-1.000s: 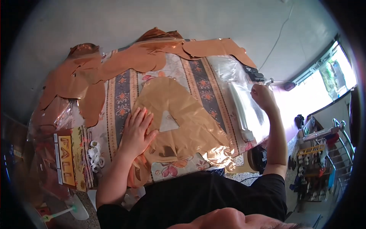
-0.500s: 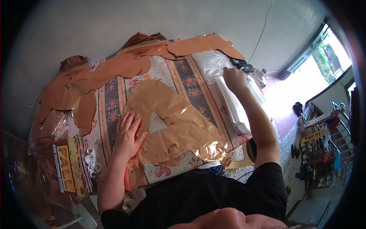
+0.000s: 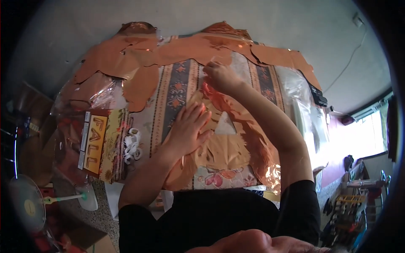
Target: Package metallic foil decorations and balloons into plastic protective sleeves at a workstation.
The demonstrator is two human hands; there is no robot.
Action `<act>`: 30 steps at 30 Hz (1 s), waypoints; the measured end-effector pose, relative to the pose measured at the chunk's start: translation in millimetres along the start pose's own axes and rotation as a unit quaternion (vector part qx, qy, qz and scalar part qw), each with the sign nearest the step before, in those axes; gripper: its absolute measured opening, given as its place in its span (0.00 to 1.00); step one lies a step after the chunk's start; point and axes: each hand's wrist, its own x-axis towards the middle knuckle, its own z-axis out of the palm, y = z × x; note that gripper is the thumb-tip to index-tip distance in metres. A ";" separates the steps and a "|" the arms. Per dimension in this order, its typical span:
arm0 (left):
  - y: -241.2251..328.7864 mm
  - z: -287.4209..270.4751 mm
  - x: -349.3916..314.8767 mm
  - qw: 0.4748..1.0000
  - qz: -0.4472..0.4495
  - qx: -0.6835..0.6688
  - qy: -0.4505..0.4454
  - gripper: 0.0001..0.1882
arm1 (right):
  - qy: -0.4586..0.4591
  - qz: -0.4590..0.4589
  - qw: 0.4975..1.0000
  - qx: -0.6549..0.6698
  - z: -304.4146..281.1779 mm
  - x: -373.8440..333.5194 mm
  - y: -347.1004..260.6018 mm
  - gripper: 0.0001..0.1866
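Note:
A flat, rose-gold foil letter balloon (image 3: 221, 154), shaped like an A with a three-sided hole, lies on the table in front of me. My left hand (image 3: 190, 128) rests palm down on its left side, fingers stretched out and a little apart. At the balloon's top end is my right hand (image 3: 221, 78), its fingers pinched together. A faint, thin clear strand shows just beyond those fingertips; what they hold I cannot make out. The right forearm hangs over the balloon's right side and hides part of it.
More flat copper foil shapes (image 3: 194, 48) line the table's far edge. Clear plastic sleeves (image 3: 297, 92) lie at the right. At the left are a stack of printed packages (image 3: 97, 143) and a white coiled ribbon (image 3: 132, 145). A fan (image 3: 27, 202) stands lower left.
My right hand has moved left from the plastic sleeves to the balloon's top end. My left hand stays on the balloon. The whole view has shifted, showing more of the left side.

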 end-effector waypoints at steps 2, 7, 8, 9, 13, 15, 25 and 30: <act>2.6 -0.9 0.3 1.000 -0.005 -0.007 -0.010 0.30 | 0.008 -0.011 1.000 -0.016 25.2 40.0 -3.3 0.11; 4.1 -0.3 -2.7 1.000 -0.019 -0.022 -0.010 0.30 | -0.016 0.045 0.999 -0.006 71.0 113.1 -25.5 0.16; 6.8 -2.1 -2.1 0.999 -0.022 -0.022 -0.009 0.30 | -0.018 0.042 0.999 -0.006 78.6 121.6 -29.6 0.16; 9.0 -3.0 -0.8 0.999 -0.025 -0.022 -0.012 0.30 | -0.007 0.060 0.997 -0.040 85.6 129.5 -31.8 0.16; 7.1 -0.5 -3.8 0.999 -0.034 -0.023 -0.004 0.31 | -0.040 0.010 0.989 -0.144 94.1 146.8 -44.5 0.16; 5.8 1.8 -4.7 0.999 -0.036 -0.021 0.003 0.31 | -0.064 -0.013 0.988 -0.140 88.9 148.5 -43.8 0.15; 6.8 2.9 -6.8 0.999 -0.037 -0.014 -0.007 0.31 | 0.045 0.088 0.981 0.170 73.7 132.0 -9.9 0.12; 7.6 4.3 -4.8 0.999 -0.037 -0.013 -0.009 0.30 | -0.044 0.140 0.931 0.334 72.5 136.8 11.2 0.15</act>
